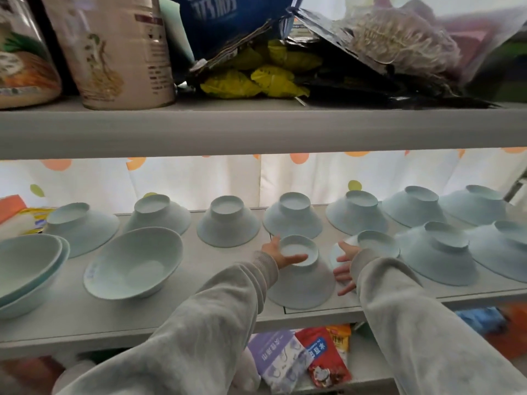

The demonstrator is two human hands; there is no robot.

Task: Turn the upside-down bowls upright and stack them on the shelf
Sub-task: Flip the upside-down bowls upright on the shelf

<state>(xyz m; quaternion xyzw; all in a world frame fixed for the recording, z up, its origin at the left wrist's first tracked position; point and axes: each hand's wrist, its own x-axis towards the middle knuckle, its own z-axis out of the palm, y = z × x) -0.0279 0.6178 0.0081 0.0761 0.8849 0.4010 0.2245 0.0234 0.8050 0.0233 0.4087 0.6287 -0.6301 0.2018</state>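
Spotty cloth hangs behind a long grey shelf full of pale blue bowls. The job has only just got going. At the far left of the shelf a stack of two bowls sits the right way up. Just beside it one more upright bowl stands alone, tipped a little, not on the stack yet.

All the other upside-down bowls are bottoms up: about seven in the far row and four in the near row. So most of the work is left.

Both hands are at the near middle bowl, which is upside down on the shelf. The left hand grasps the round foot on top of it. The right hand has its fingers spread wide and holds nothing; it is right by the bowl's right side, maybe touching it. I think this bowl gets flipped next.
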